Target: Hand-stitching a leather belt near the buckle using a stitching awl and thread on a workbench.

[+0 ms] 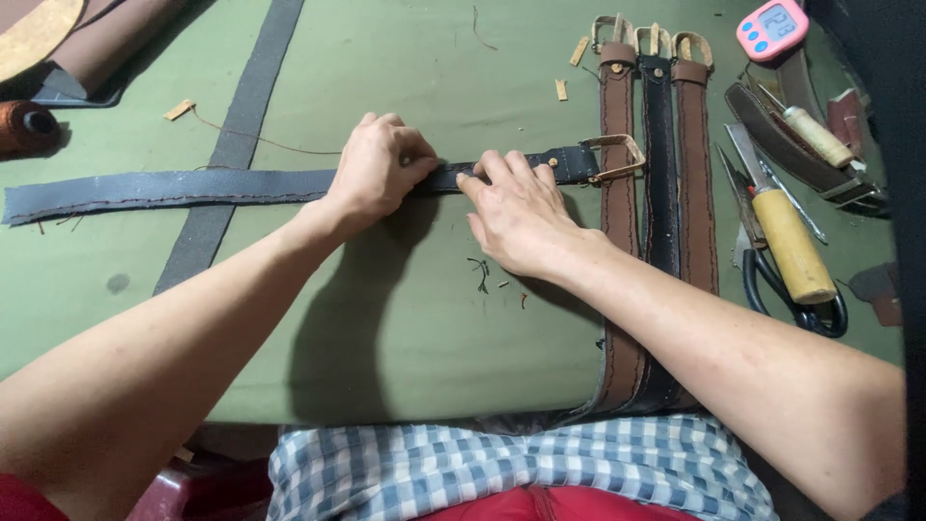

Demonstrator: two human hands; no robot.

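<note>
pressing dark stitched belt [193, 186] flat | brass buckle [613, 157] end | left hand [378, 169], right hand [521, 207] pinching it, close together

Work surface [405, 318]: olive green, crossed by a dark grey strip [241, 125].
Long strap [164, 188], left of centre: slate grey, reddish stitching.
Belts, upper right: brown belt [617, 106], black belt [660, 145], second brown belt [694, 154], tan buckles.
Timer [772, 29], top right: pink.
Tool handle [793, 246], right: yellow ochre.
Thread spool [24, 125], far left: rust orange.
Cloth [521, 473], bottom: blue-and-white check.
</note>
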